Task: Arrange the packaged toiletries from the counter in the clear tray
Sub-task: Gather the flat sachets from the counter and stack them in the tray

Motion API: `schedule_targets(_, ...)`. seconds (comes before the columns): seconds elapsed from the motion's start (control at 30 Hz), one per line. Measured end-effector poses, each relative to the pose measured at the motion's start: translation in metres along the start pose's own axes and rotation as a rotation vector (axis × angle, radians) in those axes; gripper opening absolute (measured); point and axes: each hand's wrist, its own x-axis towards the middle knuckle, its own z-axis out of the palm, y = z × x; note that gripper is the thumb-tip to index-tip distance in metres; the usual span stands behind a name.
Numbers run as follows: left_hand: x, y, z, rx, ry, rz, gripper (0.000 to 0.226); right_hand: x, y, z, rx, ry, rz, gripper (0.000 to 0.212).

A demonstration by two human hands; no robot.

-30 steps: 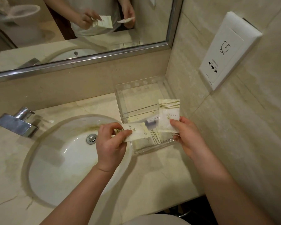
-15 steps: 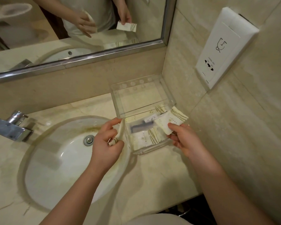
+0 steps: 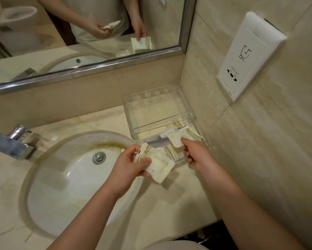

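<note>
A clear tray stands on the counter in the corner by the right wall. Its near compartment holds several cream packets with olive stripes and a dark comb packet. My right hand pinches a small striped packet that lies low inside that near compartment. My left hand grips another white packet just in front of the tray's near left corner, over the sink's edge. The far compartment shows no packets.
A round white sink with a metal drain fills the left of the counter, with a chrome faucet behind it. A mirror runs along the back wall. A white wall dispenser hangs on the right wall.
My right hand has lowered its striped packet from above the tray down into the near compartment. My left hand has turned its packet and moved it closer to the tray's front corner.
</note>
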Motion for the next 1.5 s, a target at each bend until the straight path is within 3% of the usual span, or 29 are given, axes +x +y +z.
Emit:
schedule_targets(0.2, 0.003, -0.012, -0.008, 0.111, 0.315, 0.149, 0.009, 0.002, 0.004, -0.004, 0.037, 0.008, 0.022, 0.016)
schedule_targets(0.3, 0.013, -0.007, -0.005, 0.557, 0.42, 0.452, 0.019, 0.004, 0.006, -0.006, 0.051, 0.016, 0.051, 0.017)
schedule_targets(0.4, 0.039, -0.006, 0.006, 0.951, 0.348, 0.736, 0.027, 0.006, 0.007, -0.007, 0.039, 0.019, 0.06, 0.021)
schedule_targets(0.47, 0.061, -0.012, 0.018, 1.105, 0.286, 0.799, 0.023, 0.008, 0.007, -0.007, 0.002, 0.021, 0.074, 0.025)
schedule_targets(0.67, 0.102, -0.033, 0.039, 1.326, 0.192, 0.677, 0.027, 0.014, 0.001, -0.012, -0.024, 0.059, 0.077, 0.024)
schedule_targets(0.9, 0.118, -0.048, 0.039, 1.311, 0.143, 0.564, 0.018, 0.026, -0.006, -0.006, -0.031, 0.026, 0.091, 0.021)
schedule_targets(1.2, 0.115, -0.063, 0.024, 1.339, 0.196, 0.577, 0.006, 0.042, -0.011, 0.007, -0.158, 0.056, 0.029, 0.026)
schedule_targets(1.33, 0.117, -0.062, 0.026, 1.353, 0.194, 0.531, 0.015, 0.048, -0.012, 0.01, -0.163, 0.047, 0.026, 0.026)
schedule_targets(1.5, 0.114, -0.055, 0.017, 1.292, 0.125, 0.546, 0.02, 0.05, -0.014, 0.009, -0.282, 0.079, -0.037, 0.041)
